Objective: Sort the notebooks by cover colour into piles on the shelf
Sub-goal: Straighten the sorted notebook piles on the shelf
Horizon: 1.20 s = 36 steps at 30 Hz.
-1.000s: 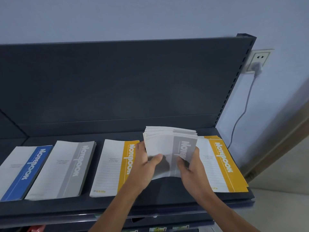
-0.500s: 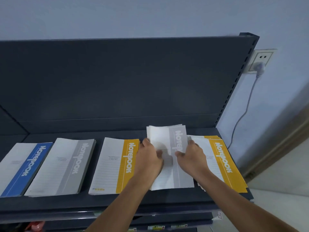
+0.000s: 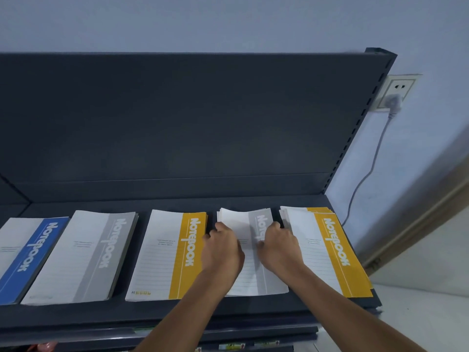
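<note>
On the dark shelf (image 3: 177,201) lie five piles of notebooks side by side. From the left: a blue pile (image 3: 22,257), a grey pile (image 3: 83,252), a yellow pile (image 3: 170,252), a second grey pile (image 3: 250,219) and a second yellow pile (image 3: 327,245). Both hands sit on the second grey pile. My left hand (image 3: 223,247) grips its left edge with curled fingers. My right hand (image 3: 279,247) grips its right edge, thumb on the cover. The hands hide the middle of that cover.
The shelf's tall dark back panel (image 3: 177,118) rises behind the piles. At the right, a wall socket (image 3: 396,94) holds a plug whose cable (image 3: 368,171) hangs down the wall. A lower shelf edge with price labels (image 3: 231,346) runs below.
The grey stack, held tilted above the shelf a second ago, has been laid flat between the two yellow piles. Both hands have moved onto its sides.
</note>
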Motion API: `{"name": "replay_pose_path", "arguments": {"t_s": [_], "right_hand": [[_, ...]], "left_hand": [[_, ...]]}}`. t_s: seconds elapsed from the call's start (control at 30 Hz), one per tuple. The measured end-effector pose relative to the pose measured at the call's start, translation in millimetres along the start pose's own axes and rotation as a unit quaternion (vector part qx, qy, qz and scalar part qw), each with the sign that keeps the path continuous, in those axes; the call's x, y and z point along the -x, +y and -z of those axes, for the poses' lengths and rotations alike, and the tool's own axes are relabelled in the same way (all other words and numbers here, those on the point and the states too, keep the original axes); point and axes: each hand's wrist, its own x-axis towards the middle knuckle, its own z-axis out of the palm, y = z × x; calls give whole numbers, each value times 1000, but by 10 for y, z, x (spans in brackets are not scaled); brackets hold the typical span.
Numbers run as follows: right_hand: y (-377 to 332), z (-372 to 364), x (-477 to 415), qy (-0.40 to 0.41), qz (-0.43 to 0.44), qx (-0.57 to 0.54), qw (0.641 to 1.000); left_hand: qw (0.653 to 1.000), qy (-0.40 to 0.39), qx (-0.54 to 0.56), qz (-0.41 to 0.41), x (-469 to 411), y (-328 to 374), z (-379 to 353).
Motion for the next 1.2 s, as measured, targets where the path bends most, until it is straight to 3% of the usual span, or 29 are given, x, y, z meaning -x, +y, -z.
{"name": "replay_pose_path", "arguments": {"t_s": [0.3, 0.47, 0.63, 0.77, 1.0, 1.2], "right_hand": [[88, 196, 123, 75, 44, -21, 996], [551, 539, 215, 132, 9, -34, 991], [1191, 764, 44, 86, -104, -43, 990], [1496, 778, -156, -35, -149, -98, 983], [1710, 788, -302, -115, -129, -145, 974], [1782, 913, -356, -137, -123, -194, 964]], "left_hand": [[993, 83, -18, -79, 80, 265, 202], [981, -9, 153, -122, 271, 627, 100], [976, -83, 168, -115, 324, 1002, -149], [984, -92, 127, -80, 307, 1291, -321], [992, -62, 104, 19, 264, 1616, -501], [993, -64, 82, 50, 186, 1740, -530]]}}
